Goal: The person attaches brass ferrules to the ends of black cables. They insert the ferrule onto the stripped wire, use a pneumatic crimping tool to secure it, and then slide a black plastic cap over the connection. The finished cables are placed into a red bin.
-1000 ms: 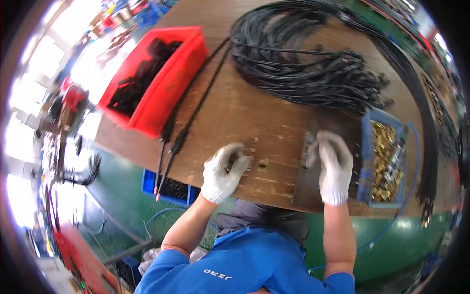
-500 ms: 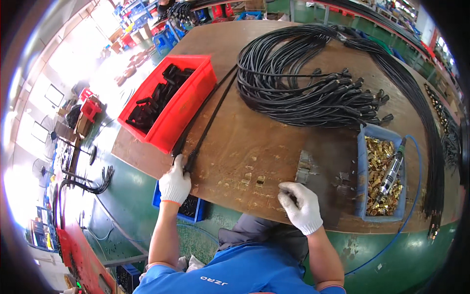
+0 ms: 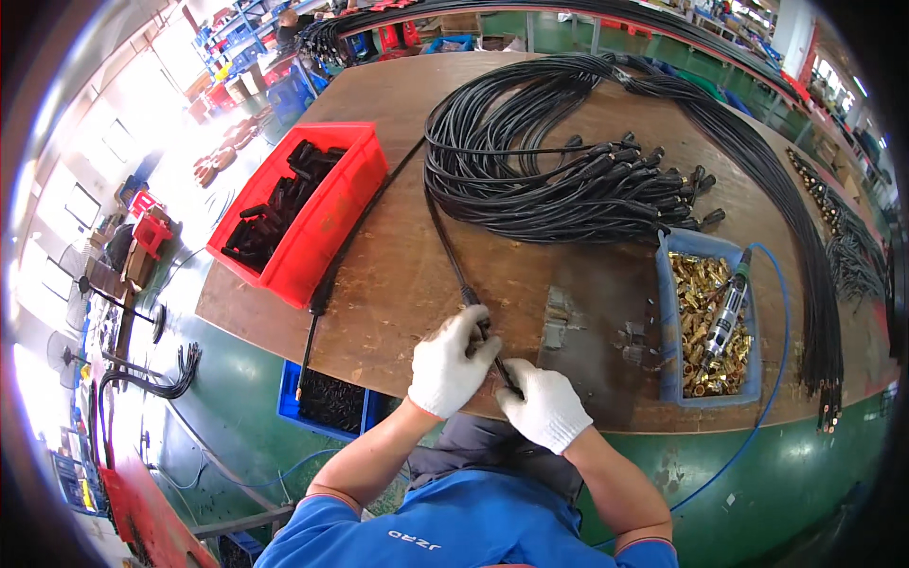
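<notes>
Both of my hands wear white gloves and meet at the near edge of the table. My left hand (image 3: pixel 453 364) grips a black cable (image 3: pixel 447 241) with its fingers and thumb, just below a thicker black sleeve on it. Close by on the right, my right hand (image 3: pixel 547 405) pinches the lower part of the same cable; its tip is hidden by the glove. A second black cable (image 3: pixel 358 227) lies untouched along the red bin, with a black sleeve (image 3: pixel 320 297) and a brass-coloured tip (image 3: pixel 300 392) over the table edge.
A red bin (image 3: pixel 327 237) of black plastic parts stands at left. A large coiled cable bundle (image 3: pixel 473 204) covers the far middle. At right, a blue-grey bin (image 3: pixel 670 327) holds brass fittings and a pen-like tool (image 3: pixel 727 317) with a blue hose. Below the table edge sits a blue crate (image 3: pixel 377 412).
My left hand has moved right from beside the red bin, bringing one cable and leaving the other there. The right hand has shifted left onto the cable's lower part.
</notes>
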